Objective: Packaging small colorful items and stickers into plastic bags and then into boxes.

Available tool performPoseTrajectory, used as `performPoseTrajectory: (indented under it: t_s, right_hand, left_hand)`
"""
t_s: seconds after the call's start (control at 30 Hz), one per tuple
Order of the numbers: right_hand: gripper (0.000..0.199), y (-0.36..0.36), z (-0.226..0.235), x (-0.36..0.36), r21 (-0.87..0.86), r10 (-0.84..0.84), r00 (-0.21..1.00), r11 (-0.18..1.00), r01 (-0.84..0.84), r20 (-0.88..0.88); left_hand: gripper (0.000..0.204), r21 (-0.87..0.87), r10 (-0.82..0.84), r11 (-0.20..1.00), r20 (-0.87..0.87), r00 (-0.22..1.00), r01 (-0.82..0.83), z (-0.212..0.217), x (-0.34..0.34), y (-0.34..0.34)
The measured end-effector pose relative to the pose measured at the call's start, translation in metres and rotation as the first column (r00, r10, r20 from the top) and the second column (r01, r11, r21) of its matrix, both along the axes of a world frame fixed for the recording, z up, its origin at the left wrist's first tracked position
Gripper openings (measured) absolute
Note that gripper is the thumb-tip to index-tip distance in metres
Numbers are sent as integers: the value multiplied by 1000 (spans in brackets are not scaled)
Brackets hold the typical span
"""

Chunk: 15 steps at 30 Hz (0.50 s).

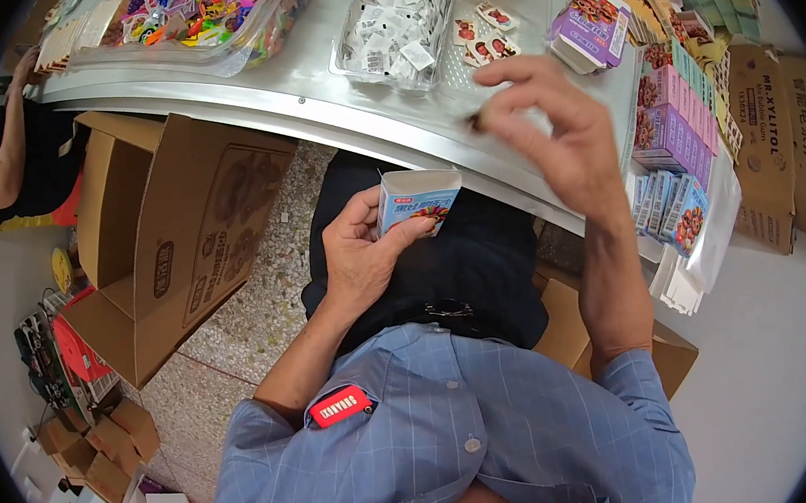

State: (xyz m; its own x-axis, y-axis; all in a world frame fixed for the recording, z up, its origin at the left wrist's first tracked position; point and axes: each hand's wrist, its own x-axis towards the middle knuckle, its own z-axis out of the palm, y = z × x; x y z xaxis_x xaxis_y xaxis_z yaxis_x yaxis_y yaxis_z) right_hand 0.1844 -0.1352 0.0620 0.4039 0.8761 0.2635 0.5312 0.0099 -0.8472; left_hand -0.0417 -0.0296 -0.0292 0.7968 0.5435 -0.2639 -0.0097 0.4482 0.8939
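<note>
The left hand (pixel 357 255) grasps a small light-blue carton (pixel 415 202), thumb along its near face and fingers wrapped behind, its open top turned upward and toward the table edge. Up and to the right of it, well apart, the right hand (pixel 545 124) hangs over the edge of the metal table (pixel 312 92) with the fingers curled and the fingertips pinched together on a small dark item (pixel 476 122), too small to tell what it is. Just beyond the right hand's fingertips lie a few small picture cards (pixel 485 38), and past them to the left stands a clear tray of white paper slips (pixel 393 22). To the right of the right hand sit stacks of purple and blue flat cartons (pixel 667 147). Far to the left of the left hand, down on the floor, stands a large open cardboard box (pixel 171 233).
</note>
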Motion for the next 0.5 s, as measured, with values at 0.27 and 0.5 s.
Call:
performPoseTrajectory:
  t_s: [0.27,0.5]
  right_hand:
    - [13,-7,-12,-27,-37,131,982,991,-127,139]
    - [14,-3,-11,-30,-43,111,966,994,-103,233]
  left_hand:
    - [42,-12,-47,999,20,999,47,6,6,-1]
    - [41,21,-69,997,-13,998,70,3,1,-2]
